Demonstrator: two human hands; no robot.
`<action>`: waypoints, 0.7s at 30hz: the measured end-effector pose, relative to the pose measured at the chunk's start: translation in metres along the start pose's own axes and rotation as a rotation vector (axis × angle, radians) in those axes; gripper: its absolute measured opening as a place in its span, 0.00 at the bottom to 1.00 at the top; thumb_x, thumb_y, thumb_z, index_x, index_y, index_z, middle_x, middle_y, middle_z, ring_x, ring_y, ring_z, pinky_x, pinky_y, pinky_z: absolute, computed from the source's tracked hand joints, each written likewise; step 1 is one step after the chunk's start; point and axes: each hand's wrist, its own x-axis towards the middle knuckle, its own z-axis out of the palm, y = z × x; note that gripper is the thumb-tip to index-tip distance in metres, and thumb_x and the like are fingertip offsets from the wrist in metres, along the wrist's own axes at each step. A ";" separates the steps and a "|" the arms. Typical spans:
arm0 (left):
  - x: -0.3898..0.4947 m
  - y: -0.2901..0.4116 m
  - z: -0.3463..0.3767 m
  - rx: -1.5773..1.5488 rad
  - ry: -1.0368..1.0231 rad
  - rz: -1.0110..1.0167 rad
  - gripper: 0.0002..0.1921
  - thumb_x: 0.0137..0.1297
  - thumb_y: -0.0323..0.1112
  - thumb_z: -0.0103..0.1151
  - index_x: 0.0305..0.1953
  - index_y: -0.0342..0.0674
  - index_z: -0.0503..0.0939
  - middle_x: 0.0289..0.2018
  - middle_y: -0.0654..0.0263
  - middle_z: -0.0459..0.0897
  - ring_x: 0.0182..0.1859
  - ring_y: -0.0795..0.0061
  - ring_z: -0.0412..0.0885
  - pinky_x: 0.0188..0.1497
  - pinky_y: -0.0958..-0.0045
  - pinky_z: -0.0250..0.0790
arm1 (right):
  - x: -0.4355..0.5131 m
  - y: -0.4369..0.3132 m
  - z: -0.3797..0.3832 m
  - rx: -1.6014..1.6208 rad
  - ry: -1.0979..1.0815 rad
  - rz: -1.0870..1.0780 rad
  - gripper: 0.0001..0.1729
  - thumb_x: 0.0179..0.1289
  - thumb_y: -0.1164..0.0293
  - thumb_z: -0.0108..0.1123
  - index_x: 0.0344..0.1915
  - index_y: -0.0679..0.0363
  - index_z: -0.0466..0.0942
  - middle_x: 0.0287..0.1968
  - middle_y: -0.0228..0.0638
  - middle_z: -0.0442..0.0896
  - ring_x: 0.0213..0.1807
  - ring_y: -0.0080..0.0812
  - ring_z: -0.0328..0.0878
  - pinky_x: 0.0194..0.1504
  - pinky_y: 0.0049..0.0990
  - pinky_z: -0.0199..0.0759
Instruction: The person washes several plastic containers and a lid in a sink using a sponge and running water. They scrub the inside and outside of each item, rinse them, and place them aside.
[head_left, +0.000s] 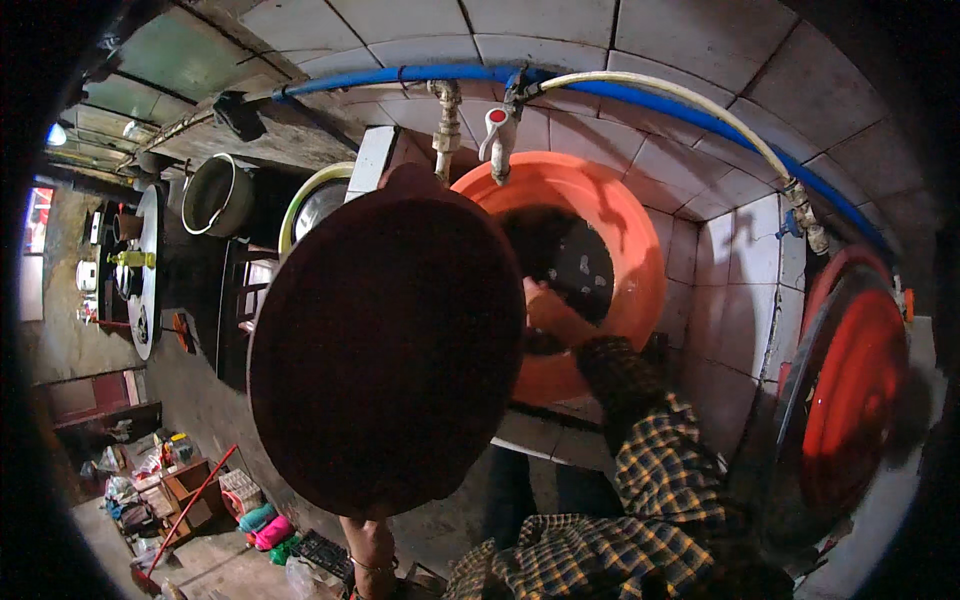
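Observation:
A large, dark round pan or lid (386, 352) with small lugs at its rim is tilted up in front of me. My left hand (367, 540) grips its lower edge; the fingers are hidden behind it. My right hand (551, 311) reaches over an orange plastic basin (641, 247), partly behind the dark round piece, so its fingers and anything in them are hidden. Dark liquid with small patches of foam (577, 262) lies in the basin. A tap with a red-dotted lever (496, 142) stands over the basin's rim.
White tiled walls (727, 322) enclose the basin. A red round tub or lid (855, 397) leans at right. A metal pot with a handle (217, 195) and a green-rimmed basin (289, 217) stand at left. A broom (191, 502) and boxes (187, 484) are on the floor.

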 end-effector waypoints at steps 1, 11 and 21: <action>0.001 0.001 0.003 0.013 -0.020 0.004 0.24 0.59 0.28 0.58 0.58 0.32 0.70 0.55 0.60 0.74 0.55 0.65 0.72 0.58 0.65 0.65 | -0.015 0.016 -0.020 0.075 0.165 -0.004 0.21 0.50 0.71 0.65 0.45 0.50 0.71 0.44 0.49 0.69 0.49 0.57 0.70 0.41 0.49 0.69; -0.011 -0.013 -0.025 0.493 -0.110 0.109 0.15 0.50 0.26 0.62 0.42 0.37 0.79 0.45 0.51 0.77 0.49 0.51 0.74 0.52 0.57 0.67 | -0.052 -0.024 -0.064 -0.260 0.012 0.352 0.37 0.47 0.67 0.68 0.61 0.44 0.69 0.67 0.45 0.61 0.67 0.52 0.59 0.54 0.55 0.68; 0.021 -0.020 -0.029 -0.090 -0.091 0.027 0.14 0.56 0.22 0.61 0.45 0.36 0.74 0.30 0.57 0.78 0.30 0.63 0.78 0.33 0.65 0.70 | -0.116 -0.014 -0.161 0.636 0.571 0.290 0.27 0.47 0.79 0.57 0.52 0.63 0.73 0.50 0.41 0.79 0.50 0.39 0.77 0.52 0.32 0.69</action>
